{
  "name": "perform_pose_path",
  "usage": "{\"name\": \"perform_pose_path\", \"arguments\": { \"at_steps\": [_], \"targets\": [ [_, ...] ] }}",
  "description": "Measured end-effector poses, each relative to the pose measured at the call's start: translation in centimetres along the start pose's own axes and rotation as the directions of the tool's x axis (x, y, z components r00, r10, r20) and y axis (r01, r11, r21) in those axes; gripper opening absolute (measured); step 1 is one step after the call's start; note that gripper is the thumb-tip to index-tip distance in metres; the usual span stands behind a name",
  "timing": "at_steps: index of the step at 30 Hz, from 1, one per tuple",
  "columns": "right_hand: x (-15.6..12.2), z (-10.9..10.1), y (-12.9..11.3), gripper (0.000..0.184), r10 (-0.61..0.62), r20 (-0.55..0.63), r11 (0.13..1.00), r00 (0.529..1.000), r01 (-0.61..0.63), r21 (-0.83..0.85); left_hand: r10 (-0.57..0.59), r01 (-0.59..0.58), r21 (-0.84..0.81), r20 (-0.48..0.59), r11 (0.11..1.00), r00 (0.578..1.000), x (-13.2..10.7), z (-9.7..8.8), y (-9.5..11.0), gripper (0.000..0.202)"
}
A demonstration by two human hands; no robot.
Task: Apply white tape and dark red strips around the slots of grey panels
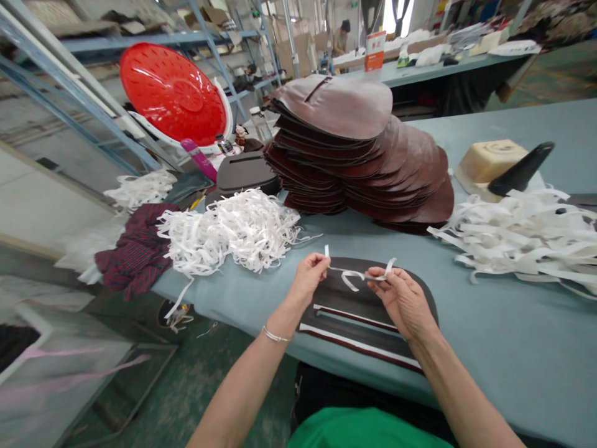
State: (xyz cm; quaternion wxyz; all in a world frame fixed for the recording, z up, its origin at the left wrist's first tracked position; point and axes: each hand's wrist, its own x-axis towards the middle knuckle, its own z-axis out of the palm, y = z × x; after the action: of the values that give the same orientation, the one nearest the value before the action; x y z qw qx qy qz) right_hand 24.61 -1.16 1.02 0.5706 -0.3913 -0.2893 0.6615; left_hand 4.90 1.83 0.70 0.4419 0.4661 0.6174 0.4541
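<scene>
- Strip (357,274): a thin white strip stretched between both hands, with a loop sagging at its middle. It is held just above the panel at the near edge of the table (513,348).
- Left hand (308,277): fingers closed in a pinch on the strip's left end, whose short tip stands up. A bracelet (275,336) sits on the wrist.
- Right hand (401,298): thumb and fingertips pinched on the strip's right end, the other fingers curled in.
- Panel (336,292): a dark oval piece lying flat under the hands at the near edge, with a long slot edged in maroon and white.
- Left pile (233,233): loose white strips heaped toward the left edge, beyond the left hand.
- Right pile (522,236): more white strips spread toward the right edge.
- Stack (359,162): brown oval pieces heaped mid-table, fanned out to the right.
- Cloth (135,252): dark red striped fabric hanging over the left edge, beside the left pile.
- Block (487,162): a beige block behind the right pile, with a black piece (522,168) leaning on it.
- Lid (172,93): a red round lid standing tilted at the far left corner.
</scene>
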Motion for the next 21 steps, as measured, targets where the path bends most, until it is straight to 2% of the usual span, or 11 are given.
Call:
{"name": "perform_pose_path", "arguments": {
  "at_steps": [5, 7, 10, 12, 14, 15, 16, 17, 19, 20, 21],
  "targets": [
    [-0.5, -2.7, -1.7, 0.022, 0.023, -0.037, 0.999, 0.999, -0.022, 0.043, 0.066, -0.040, 0.129, -0.197, 0.991, 0.978, 5.5, -6.2, 1.4, 0.019],
    [-0.8, -3.2, -1.8, 0.022, 0.004, -0.043, 1.000, 0.999, -0.004, 0.000, 0.169, -0.103, 0.242, -0.273, 0.965, 0.947, 6.7, -8.0, 2.8, 0.016],
    [-1.2, -2.9, -1.4, 0.021, -0.030, -0.004, 0.991, 1.000, 0.030, -0.131, 0.429, -0.238, 0.499, -0.312, 0.833, 0.847, 6.3, -8.2, 4.6, 0.029],
    [-1.5, -2.2, -0.9, 0.021, -0.026, 0.029, 0.968, 0.999, 0.032, -0.248, 0.526, -0.327, 0.586, -0.205, 0.742, 0.826, 4.6, -6.6, 5.1, 0.028],
    [-1.6, -1.2, -0.4, 0.022, -0.021, 0.060, 0.931, 0.998, 0.041, -0.363, 0.477, -0.394, 0.515, -0.033, 0.762, 0.879, 2.2, -4.1, 5.1, 0.026],
    [-1.6, -0.7, -0.2, 0.022, -0.035, 0.086, 0.907, 0.996, 0.068, -0.415, 0.394, -0.381, 0.425, 0.063, 0.821, 0.917, 1.0, -2.8, 4.9, 0.026],
    [-1.6, -0.3, -0.1, 0.021, -0.061, 0.123, 0.881, 0.991, 0.111, -0.461, 0.263, -0.308, 0.311, 0.178, 0.899, 0.948, -0.2, -1.5, 4.8, 0.026],
    [-1.6, 0.0, 0.1, 0.019, -0.094, 0.166, 0.849, 0.982, 0.166, -0.502, 0.115, -0.184, 0.203, 0.311, 0.962, 0.944, -1.2, -0.4, 4.5, 0.030],
    [-1.7, 0.3, 0.1, 0.017, -0.153, 0.247, 0.764, 0.957, 0.273, -0.585, -0.092, 0.057, 0.083, 0.505, 0.995, 0.858, -2.8, 1.0, 4.1, 0.034],
    [-1.7, 0.2, 0.0, 0.017, -0.163, 0.269, 0.718, 0.949, 0.301, -0.628, -0.143, 0.132, 0.059, 0.544, 0.989, 0.827, -3.3, 1.2, 3.8, 0.034],
    [-1.9, -0.1, -0.1, 0.017, -0.156, 0.275, 0.675, 0.949, 0.306, -0.671, -0.164, 0.166, 0.046, 0.545, 0.985, 0.822, -3.6, 1.1, 3.5, 0.031]
  ]
}}
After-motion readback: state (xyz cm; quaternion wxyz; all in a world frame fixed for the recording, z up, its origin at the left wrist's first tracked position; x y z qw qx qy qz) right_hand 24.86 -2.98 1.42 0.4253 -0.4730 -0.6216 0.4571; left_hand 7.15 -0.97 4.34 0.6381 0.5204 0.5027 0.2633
